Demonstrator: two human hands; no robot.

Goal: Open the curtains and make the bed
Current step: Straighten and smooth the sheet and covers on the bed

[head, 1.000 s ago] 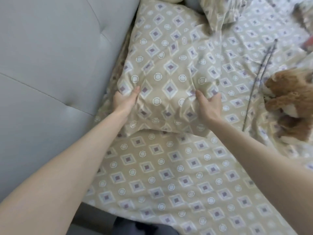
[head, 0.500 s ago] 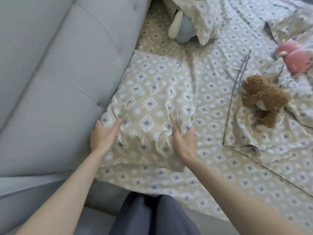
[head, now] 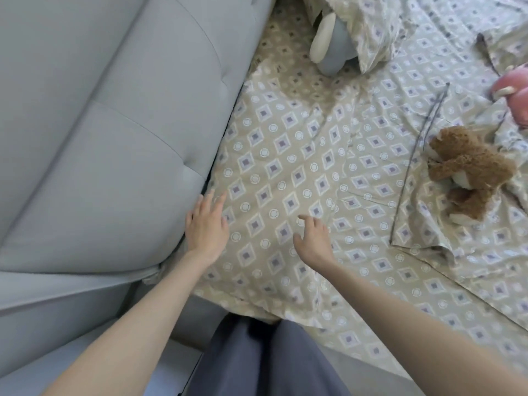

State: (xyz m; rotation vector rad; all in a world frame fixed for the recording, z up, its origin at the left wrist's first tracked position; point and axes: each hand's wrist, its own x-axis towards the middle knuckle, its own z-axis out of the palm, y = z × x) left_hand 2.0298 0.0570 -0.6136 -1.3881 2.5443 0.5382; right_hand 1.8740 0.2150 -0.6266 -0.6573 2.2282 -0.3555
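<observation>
Fingers of both hands are loose and spread, gripping nothing. Left hand (head: 206, 227) is over the pillow (head: 283, 178) edge right by the grey padded headboard (head: 108, 144), fingers straight. Right hand (head: 313, 241) hovers over the pillow's near side, fingers slightly bent, holding nothing; cannot tell if it touches the fabric.

Pillow lies flat against the headboard at the near corner of the bed, same beige diamond print as the fitted sheet (head: 371, 298), so its edges are hard to pick out.

Step in hand, by my read: seating and smoothing the pillow. To do it well, press with flat palms, sweep outward from the centre, square the long edge to the headboard, and keep the corner from slipping into the gap.

Around: the matching duvet (head: 457, 252) is rumpled on the right, its edge folded back well apart from the pillow. A brown plush toy (head: 468, 167) lies on the duvet. A pink plush (head: 514, 92) sits at the right frame edge. A grey-and-white plush (head: 331, 44) pokes out from under a second pillow (head: 371, 24) at the top.

In the way: the toys need lifting off before the duvet can be pulled up and spread flat. Curtains are not in view.
</observation>
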